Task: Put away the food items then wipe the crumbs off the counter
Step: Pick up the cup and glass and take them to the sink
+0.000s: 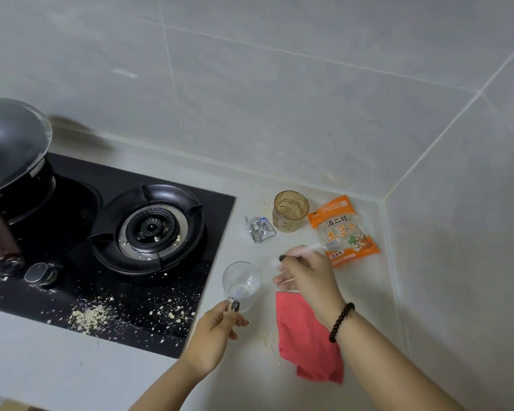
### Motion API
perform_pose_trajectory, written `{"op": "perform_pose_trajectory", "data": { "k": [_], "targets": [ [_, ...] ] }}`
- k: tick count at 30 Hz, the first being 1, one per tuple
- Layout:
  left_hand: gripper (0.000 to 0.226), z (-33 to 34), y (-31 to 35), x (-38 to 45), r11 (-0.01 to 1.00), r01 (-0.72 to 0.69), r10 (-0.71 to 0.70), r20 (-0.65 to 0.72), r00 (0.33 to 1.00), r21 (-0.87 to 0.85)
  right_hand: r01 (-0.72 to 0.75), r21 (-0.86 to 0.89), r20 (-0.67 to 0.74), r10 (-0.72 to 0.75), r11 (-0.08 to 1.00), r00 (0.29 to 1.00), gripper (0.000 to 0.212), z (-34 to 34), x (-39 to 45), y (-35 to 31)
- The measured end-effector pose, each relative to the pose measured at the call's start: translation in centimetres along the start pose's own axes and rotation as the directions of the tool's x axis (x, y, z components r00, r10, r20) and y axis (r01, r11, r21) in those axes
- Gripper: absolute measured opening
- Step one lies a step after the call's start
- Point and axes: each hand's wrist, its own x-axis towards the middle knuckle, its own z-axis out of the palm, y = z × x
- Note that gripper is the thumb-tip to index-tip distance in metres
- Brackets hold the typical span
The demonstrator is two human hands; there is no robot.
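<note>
My left hand grips the handle of a clear glass mug standing on the counter beside the stove. My right hand is closed on a thin white stick-like object, blurred, just right of the mug. An orange snack bag lies flat near the corner. An amber glass with crumbs inside stands behind it to the left. A small silver wrapper lies beside that glass. A red cloth lies on the counter under my right forearm. Crumbs are scattered over the black hob and counter.
The black gas hob fills the left half, with a burner in its middle. A dark wok with a brown handle sits on the left burner. Grey tiled walls meet in a corner at the right. The pale counter runs to the wall.
</note>
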Motion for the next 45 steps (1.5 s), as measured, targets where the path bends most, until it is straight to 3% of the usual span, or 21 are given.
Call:
{"op": "perform_pose_trajectory", "data": {
  "k": [4, 7, 14, 19, 24, 29, 33, 38, 42, 45],
  "targets": [
    [0.048, -0.2, 0.1, 0.0, 1.000, 0.002, -0.001, 0.016, 1.000, -0.031, 0.120, -0.340, 0.102, -0.090, 0.933, 0.991, 0.006, 2.3, 0.2, 0.8],
    [0.035, -0.2, 0.4, -0.1, 1.000, 0.004, -0.004, 0.022, 1.000, -0.020, 0.139, -0.424, 0.130, -0.092, 0.895, 0.987, 0.013, 3.0, 0.5, 1.8],
    [0.033, -0.4, 0.5, -0.1, 0.999, 0.023, -0.021, 0.041, 0.999, -0.038, 0.104, -0.445, 0.087, -0.073, 0.889, 0.994, 0.013, 2.4, 1.1, 3.1],
    [0.037, -0.7, 1.4, -0.1, 0.998, 0.059, -0.060, 0.051, 0.997, 0.016, 0.030, -0.364, 0.040, -0.016, 0.931, 0.999, 0.016, 1.5, 1.7, 3.3],
    [0.036, -2.6, 3.6, 0.1, 0.980, 0.049, -0.018, -0.157, 0.987, 0.195, -0.024, -0.283, -0.015, 0.021, 0.959, 1.000, 0.020, -0.1, 2.3, 3.9],
    [0.021, -3.9, 8.4, 2.5, 0.935, -0.006, 0.138, -0.347, 0.928, 0.356, -0.105, -0.229, -0.089, 0.087, 0.968, 0.992, 0.017, -2.3, 3.2, 5.1],
    [0.011, -1.9, 12.9, 5.6, 0.874, -0.149, 0.271, -0.209, 0.940, 0.463, -0.157, -0.172, -0.141, 0.133, 0.972, 0.981, 0.016, -4.1, 3.8, 5.9],
    [0.008, 3.7, 15.1, 11.2, 0.813, -0.230, 0.236, 0.058, 0.970, 0.535, -0.197, -0.091, -0.233, 0.172, 0.976, 0.957, 0.013, -6.8, 4.4, 6.8],
    [0.047, 7.6, 15.4, 15.5, 0.679, -0.331, 0.300, 0.165, 0.940, 0.656, -0.256, -0.059, -0.300, 0.228, 0.965, 0.926, 0.013, -8.6, 4.6, 7.8],
    [0.084, 9.2, 15.8, 18.7, 0.553, -0.293, 0.204, 0.214, 0.955, 0.780, -0.298, -0.035, -0.357, 0.266, 0.954, 0.895, 0.014, -10.1, 4.8, 8.6]
  ]
}}
